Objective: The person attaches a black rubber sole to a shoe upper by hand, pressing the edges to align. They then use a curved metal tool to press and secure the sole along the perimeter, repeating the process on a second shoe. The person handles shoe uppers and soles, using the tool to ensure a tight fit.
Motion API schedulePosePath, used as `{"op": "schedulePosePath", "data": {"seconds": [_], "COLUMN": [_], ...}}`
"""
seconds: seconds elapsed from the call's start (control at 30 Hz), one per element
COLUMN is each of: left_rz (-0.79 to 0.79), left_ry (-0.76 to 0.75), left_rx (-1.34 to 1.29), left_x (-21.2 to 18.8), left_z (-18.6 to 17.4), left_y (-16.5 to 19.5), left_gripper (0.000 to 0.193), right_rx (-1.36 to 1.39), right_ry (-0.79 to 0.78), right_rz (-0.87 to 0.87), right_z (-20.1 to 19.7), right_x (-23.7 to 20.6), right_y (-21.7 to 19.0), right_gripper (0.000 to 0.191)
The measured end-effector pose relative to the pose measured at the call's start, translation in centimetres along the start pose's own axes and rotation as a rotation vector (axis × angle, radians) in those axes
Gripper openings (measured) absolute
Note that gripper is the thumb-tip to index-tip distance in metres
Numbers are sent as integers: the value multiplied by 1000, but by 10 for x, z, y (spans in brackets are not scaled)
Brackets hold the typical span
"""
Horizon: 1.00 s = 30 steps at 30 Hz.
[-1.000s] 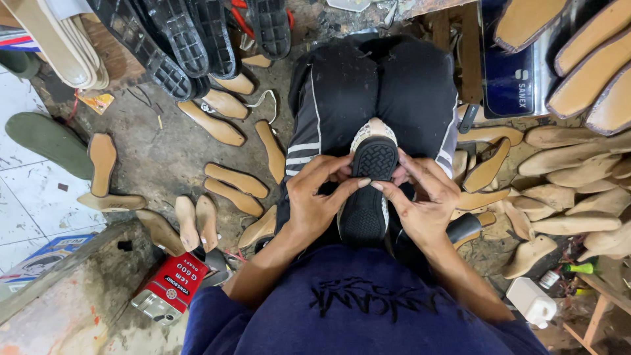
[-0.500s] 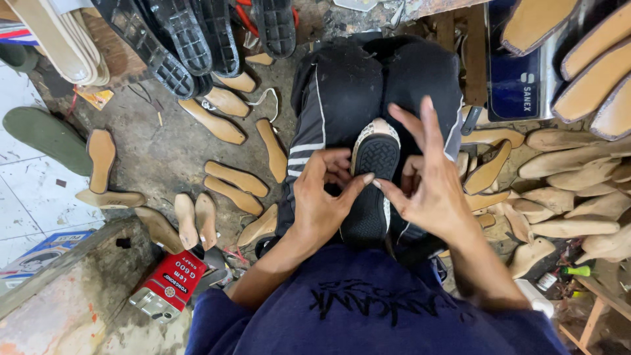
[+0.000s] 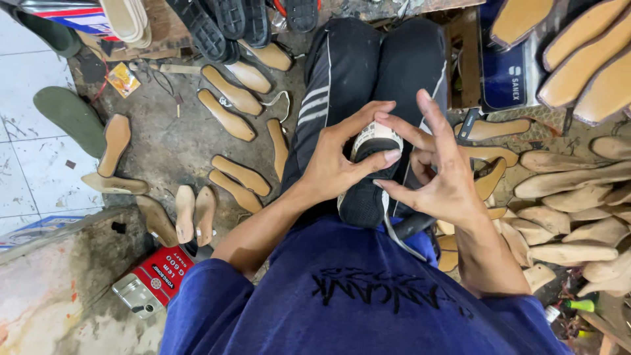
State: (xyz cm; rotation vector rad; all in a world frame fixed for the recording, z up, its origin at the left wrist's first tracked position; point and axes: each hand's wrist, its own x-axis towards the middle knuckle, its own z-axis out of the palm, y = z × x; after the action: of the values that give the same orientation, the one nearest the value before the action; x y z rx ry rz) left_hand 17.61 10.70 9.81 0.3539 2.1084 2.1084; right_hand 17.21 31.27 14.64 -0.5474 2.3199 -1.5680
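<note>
Shoe: black upper on a last point(image 3: 368, 190), white toe end up, resting on the lap at frame centre.
Left hand point(image 3: 335, 161): at 9 o'clock of the shoe, thumb and index curled round the toe end, pinching it.
Right hand point(image 3: 440, 177): at 3 o'clock of the shoe, fingers spread wide, index tip touching the upper, nothing gripped.
Risk: held by one pinch only, so the shoe could roll off the thighs; a loose strap point(image 3: 401, 230) hanging at 5 o'clock could snag.
Tin: red flat rectangular can point(image 3: 152, 281) with light print, lying on the floor at 8 o'clock.
Wooden lasts point(image 3: 240, 174): scattered on the floor at 10 o'clock, more piled at 3 o'clock.
Box: dark blue carton point(image 3: 509, 66) with white lettering, at 1 o'clock, lasts stacked on it.
Packet: small yellow-orange wrapper point(image 3: 123, 79) at 10 o'clock, far.
</note>
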Motion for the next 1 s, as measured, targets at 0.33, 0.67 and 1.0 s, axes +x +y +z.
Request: {"op": "schedulePosePath", "data": {"seconds": [0.33, 0.67, 1.0], "left_rz": [447, 411, 498], "left_ry": [126, 29, 66], "left_rx": [34, 515, 538], "left_x": [16, 9, 7], "left_z": [5, -23, -30], "left_y": [55, 72, 59], "left_gripper": [63, 70, 57], "right_rx": [-180, -189, -228], "right_ry": [398, 497, 409], "right_rz": [-417, -377, -302], "right_z": [-16, 15, 25], "right_x": [-7, 10, 17], "right_y": [-55, -17, -19], "right_gripper": [76, 41, 36]}}
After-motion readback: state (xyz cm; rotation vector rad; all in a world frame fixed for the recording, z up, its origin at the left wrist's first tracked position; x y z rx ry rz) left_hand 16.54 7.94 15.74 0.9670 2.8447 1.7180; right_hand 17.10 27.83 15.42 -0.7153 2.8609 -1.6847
